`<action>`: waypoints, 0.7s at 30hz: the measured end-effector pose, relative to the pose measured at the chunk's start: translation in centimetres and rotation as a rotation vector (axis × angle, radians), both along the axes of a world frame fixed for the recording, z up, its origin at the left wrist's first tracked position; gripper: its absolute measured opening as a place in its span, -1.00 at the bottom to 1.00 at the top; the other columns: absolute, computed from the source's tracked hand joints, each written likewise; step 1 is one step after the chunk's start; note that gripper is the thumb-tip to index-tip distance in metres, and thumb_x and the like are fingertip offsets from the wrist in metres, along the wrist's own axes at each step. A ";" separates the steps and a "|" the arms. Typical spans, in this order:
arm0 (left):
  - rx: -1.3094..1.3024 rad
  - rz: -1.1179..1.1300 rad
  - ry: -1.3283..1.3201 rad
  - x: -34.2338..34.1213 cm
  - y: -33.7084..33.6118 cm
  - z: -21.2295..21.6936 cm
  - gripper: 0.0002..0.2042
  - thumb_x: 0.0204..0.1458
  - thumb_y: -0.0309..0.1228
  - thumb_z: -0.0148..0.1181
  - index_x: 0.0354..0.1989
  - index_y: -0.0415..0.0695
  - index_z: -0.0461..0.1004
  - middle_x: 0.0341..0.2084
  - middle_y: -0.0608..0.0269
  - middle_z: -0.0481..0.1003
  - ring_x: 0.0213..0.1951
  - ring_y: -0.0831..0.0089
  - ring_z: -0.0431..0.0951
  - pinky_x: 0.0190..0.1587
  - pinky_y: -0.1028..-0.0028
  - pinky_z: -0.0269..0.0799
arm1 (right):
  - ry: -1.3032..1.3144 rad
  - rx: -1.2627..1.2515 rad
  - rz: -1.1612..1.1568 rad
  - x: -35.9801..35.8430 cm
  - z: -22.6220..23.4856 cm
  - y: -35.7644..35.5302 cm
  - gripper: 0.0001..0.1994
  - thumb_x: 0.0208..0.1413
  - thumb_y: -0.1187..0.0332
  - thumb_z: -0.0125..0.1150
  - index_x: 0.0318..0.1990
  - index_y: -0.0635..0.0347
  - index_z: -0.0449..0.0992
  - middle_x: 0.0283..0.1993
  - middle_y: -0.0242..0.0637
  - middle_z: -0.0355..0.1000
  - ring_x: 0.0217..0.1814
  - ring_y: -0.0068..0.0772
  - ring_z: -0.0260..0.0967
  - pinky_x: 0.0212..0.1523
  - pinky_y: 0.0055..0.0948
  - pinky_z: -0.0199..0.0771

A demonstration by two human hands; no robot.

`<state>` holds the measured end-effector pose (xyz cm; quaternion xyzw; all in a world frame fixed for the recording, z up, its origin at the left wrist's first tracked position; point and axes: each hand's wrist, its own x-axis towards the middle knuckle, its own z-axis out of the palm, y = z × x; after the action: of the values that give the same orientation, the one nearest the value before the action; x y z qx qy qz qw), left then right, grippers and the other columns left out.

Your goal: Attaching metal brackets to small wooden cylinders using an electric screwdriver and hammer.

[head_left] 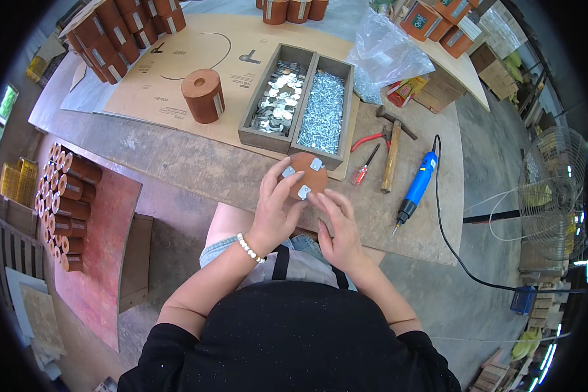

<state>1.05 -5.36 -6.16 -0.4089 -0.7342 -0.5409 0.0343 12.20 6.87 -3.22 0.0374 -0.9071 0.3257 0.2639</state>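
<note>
A round reddish-brown piece [317, 175] is held at the table's near edge between both hands, its flat face turned up. Several small silver metal plates lie on that face near its rim. My left hand [276, 212] grips the left side, with fingertips on the face beside the plates. At the lower edge, the fingers of my right hand [336, 225] close in by one metal plate. The piece's underside is hidden, so its depth cannot be told. Just beyond stands a two-part wooden box [264, 140], with metal plates [282, 98] on the left and screws [321, 108] on the right.
A brown cylinder [202, 104] with a hole on top stands left of the box. To the right lie red-handled pliers [370, 138], a screwdriver [360, 174], a hammer [391, 157] and a corded blue electric screwdriver [419, 184]. More cylinders [72, 209] fill a lower left table; a fan [552, 189] stands right.
</note>
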 end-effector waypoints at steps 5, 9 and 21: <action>0.013 -0.023 0.003 -0.4 -0.3 0.5 -0.47 -0.30 -0.59 0.25 -0.02 -0.16 0.32 0.12 -0.08 0.14 0.13 0.00 0.18 0.13 0.21 0.13 | 0.018 -0.074 0.004 0.3 -0.1 -0.5 -0.47 -0.17 0.69 0.03 0.08 0.32 0.21 -0.01 -0.13 0.39 0.13 -0.04 0.18 0.13 -0.18 0.18; 0.029 -0.047 -0.047 -0.6 -0.6 0.6 -0.48 -0.36 -0.62 0.30 -0.07 -0.15 0.40 0.12 -0.06 0.15 0.12 0.05 0.23 0.10 0.27 0.22 | 0.043 -0.076 -0.069 -0.3 0.5 -0.1 -0.50 -0.14 0.69 0.02 0.06 0.33 0.22 -0.01 -0.12 0.39 0.10 -0.07 0.21 0.11 -0.23 0.21; -0.025 0.037 0.085 0.0 -1.8 1.9 -0.52 -0.33 -0.45 0.32 -0.09 -0.17 0.44 0.12 -0.07 0.16 0.16 -0.05 0.13 0.15 0.16 0.08 | 0.009 -0.327 -0.184 -1.5 0.1 1.7 -0.55 -0.09 0.62 0.05 0.05 0.32 0.24 -0.03 -0.12 0.37 0.05 -0.14 0.24 0.06 -0.27 0.26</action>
<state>1.01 -7.20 -4.22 -0.4182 -0.7462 -0.5132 0.0702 10.75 8.60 -3.16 -0.0878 -0.8405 0.4430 0.2994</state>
